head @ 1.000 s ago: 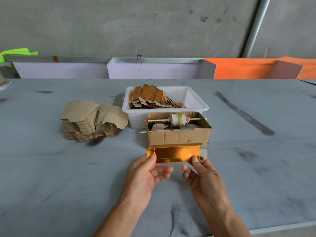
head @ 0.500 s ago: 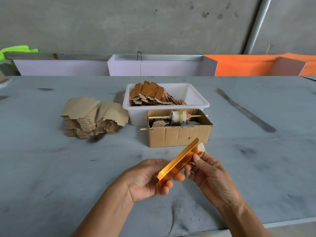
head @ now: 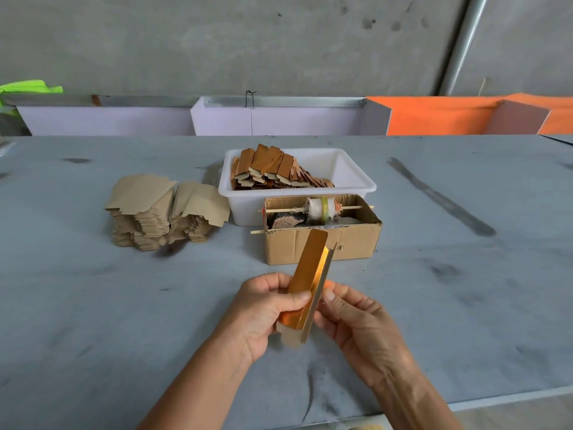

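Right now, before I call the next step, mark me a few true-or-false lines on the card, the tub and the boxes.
1. Both the left hand and the right hand hold the gold card. True.
2. The gold card lies flat and unfolded on the table. False: it is folded lengthwise and held up, tilted away from the person.
3. The white tub holds folded pieces. True.
4. The stack of flat blanks sits right of the cardboard box. False: it sits to the left.
5. A spool on a stick spans the cardboard box. True.
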Demonstrator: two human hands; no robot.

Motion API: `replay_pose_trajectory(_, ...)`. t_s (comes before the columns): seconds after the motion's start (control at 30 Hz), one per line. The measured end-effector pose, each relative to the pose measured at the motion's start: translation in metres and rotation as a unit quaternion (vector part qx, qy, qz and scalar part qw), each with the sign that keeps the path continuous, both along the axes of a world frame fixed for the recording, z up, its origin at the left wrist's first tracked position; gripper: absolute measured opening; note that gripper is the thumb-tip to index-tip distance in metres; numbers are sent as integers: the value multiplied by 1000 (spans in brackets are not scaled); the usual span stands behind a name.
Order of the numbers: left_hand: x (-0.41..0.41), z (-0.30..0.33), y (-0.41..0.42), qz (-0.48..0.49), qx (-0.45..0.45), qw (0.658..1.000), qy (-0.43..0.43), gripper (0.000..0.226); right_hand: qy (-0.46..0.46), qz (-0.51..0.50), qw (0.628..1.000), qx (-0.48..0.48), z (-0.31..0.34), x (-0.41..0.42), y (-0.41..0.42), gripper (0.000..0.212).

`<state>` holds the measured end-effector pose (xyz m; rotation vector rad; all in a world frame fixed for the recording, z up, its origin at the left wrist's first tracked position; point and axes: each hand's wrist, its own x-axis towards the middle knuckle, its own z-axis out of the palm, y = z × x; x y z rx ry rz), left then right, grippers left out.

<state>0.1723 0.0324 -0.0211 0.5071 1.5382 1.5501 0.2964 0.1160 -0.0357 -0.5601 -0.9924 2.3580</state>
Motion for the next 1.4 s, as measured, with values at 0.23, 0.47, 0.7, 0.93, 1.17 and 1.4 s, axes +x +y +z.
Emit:
replay_pose_trajectory(0.23,3,3,-1,8,12,998,64,12,-47,-10,999,20,2,-7,1,7)
replay_pose_trajectory(0.47,8,4,0,-2,32,995,95,14,-92,-25,995,23,2,-13,-1,12)
replay_pose_trajectory(0.7,9,2,0,-11,8,993,121,31,-111,-68,990,51,5,-12,-1,13)
replay_pose_trajectory(0.93,-7,7,-4,-56,-24,986,153,30,-159,-85,973,142,9,3,16,14)
replay_pose_trajectory(1.17,2,-4,10,149,89,980,-93,25,-155,-156,975,41,4,-4,9,10)
replay_pose_trajectory(1.4,21,-9,18,177,94,970,-135,12,-151,-159,976,10,8,-14,-2,10)
